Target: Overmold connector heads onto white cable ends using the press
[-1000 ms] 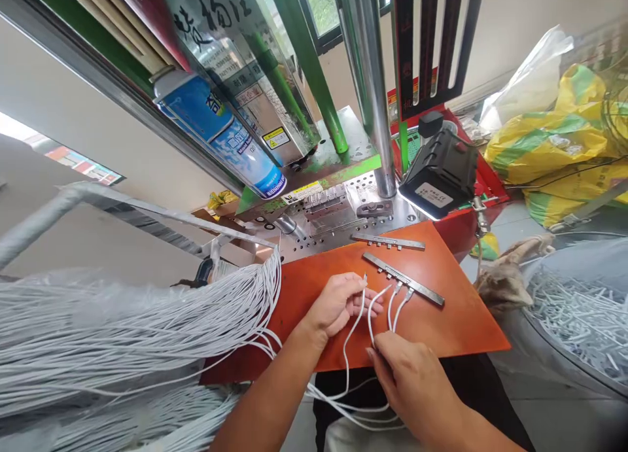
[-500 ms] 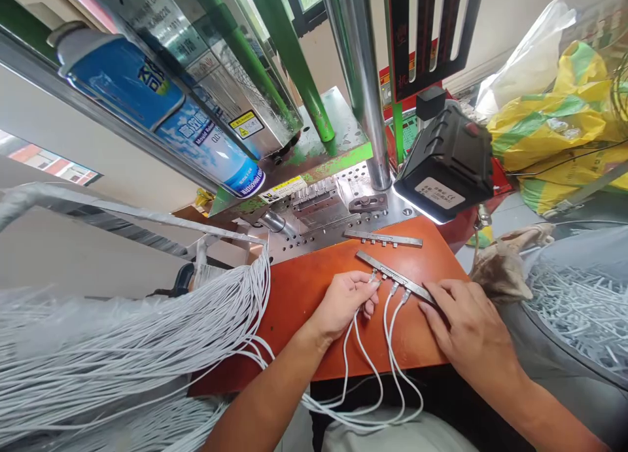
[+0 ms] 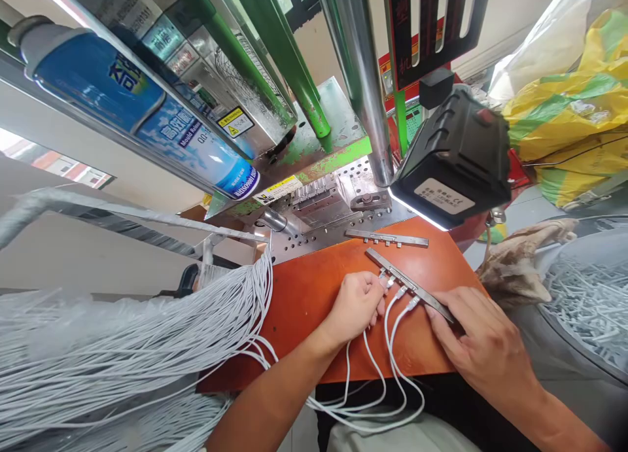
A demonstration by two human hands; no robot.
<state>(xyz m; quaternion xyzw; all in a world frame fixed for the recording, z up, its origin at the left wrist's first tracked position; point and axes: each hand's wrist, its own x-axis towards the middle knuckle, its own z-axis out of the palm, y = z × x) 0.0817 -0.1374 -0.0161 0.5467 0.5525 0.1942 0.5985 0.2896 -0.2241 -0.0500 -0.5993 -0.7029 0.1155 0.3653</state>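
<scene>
On the orange board (image 3: 314, 295), both hands press cable ends into the metal bar (image 3: 415, 287).

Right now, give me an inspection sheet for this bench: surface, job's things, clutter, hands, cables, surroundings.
Surface: orange board in front of a press.
Job's things: metal fixture bar lying slantwise on the board with white cable ends seated along it; second bar behind it, bare.
Clutter: blue spray can; black box-shaped unit.
Hands: left hand pinching cable ends at the bar; right hand fingers pressing the bar's near end.
Cables: big white cable bundle draped at left.
Surroundings: yellow bags; bin of white parts.
</scene>
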